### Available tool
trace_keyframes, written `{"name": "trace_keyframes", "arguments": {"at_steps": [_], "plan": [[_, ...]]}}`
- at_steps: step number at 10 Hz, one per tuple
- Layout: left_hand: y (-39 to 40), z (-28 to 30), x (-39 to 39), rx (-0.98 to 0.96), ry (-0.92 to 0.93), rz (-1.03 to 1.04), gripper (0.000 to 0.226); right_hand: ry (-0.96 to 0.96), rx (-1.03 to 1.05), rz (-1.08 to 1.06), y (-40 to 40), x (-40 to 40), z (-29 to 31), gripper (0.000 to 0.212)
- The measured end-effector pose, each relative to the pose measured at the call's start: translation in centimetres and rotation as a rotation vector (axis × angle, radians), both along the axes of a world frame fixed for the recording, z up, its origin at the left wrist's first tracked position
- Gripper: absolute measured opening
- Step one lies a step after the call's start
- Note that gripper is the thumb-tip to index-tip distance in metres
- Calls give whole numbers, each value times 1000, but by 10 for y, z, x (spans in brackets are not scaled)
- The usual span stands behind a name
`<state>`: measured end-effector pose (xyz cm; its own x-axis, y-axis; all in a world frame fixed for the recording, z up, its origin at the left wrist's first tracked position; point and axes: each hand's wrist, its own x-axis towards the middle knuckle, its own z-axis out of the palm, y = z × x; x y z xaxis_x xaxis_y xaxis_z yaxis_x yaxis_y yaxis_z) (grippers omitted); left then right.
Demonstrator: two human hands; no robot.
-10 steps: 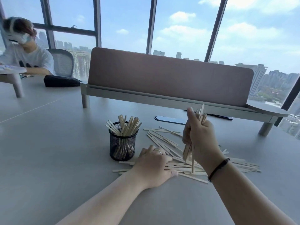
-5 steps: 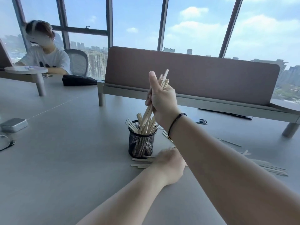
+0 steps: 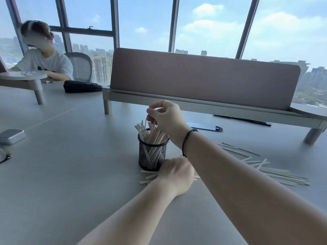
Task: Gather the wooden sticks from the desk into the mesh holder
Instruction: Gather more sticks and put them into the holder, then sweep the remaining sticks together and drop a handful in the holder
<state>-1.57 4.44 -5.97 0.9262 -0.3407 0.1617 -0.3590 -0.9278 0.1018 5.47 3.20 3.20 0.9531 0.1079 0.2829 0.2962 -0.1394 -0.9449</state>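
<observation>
A black mesh holder (image 3: 152, 156) stands mid-desk, packed with upright wooden sticks (image 3: 141, 129). My right hand (image 3: 164, 119) hovers just above it, fingers curled, pinching the tops of sticks that stand in the holder. My left hand (image 3: 175, 172) rests on the desk right of the holder's base, lying on a few loose sticks (image 3: 148, 176); its fingertips are hidden. Several more loose sticks (image 3: 276, 174) lie scattered on the desk to the right, partly behind my right forearm.
A phone (image 3: 205, 127) lies behind the holder, under a raised shelf with a brown divider (image 3: 203, 80). A metal tin (image 3: 11, 136) sits at the left edge. A black pouch (image 3: 81, 86) and a seated person (image 3: 44, 62) are at the far left.
My right hand carried a bundle of sticks from the pile to the holder and lowered them in. My left hand stayed on the sticks by the holder.
</observation>
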Motion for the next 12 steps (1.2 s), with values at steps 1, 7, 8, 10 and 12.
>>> {"name": "trace_keyframes", "arguments": {"at_steps": [1, 7, 8, 10, 12], "plan": [[-1, 2, 0, -53, -33, -30, 25, -142, -79, -50, -10, -8, 7, 6], [-13, -14, 20, -192, -100, 30, 27, 263, -1090, -424, -300, -44, -105, 98], [-11, -16, 20, -177, -119, 21, 31, 236, -1143, -394, -288, -39, -105, 99], [-5, -20, 24, -88, -117, -28, 63, 101, -1200, -396, -257, -51, -106, 84], [-5, -18, 23, -187, -61, -64, 74, 62, -1103, -294, -233, -60, -102, 93]]}}
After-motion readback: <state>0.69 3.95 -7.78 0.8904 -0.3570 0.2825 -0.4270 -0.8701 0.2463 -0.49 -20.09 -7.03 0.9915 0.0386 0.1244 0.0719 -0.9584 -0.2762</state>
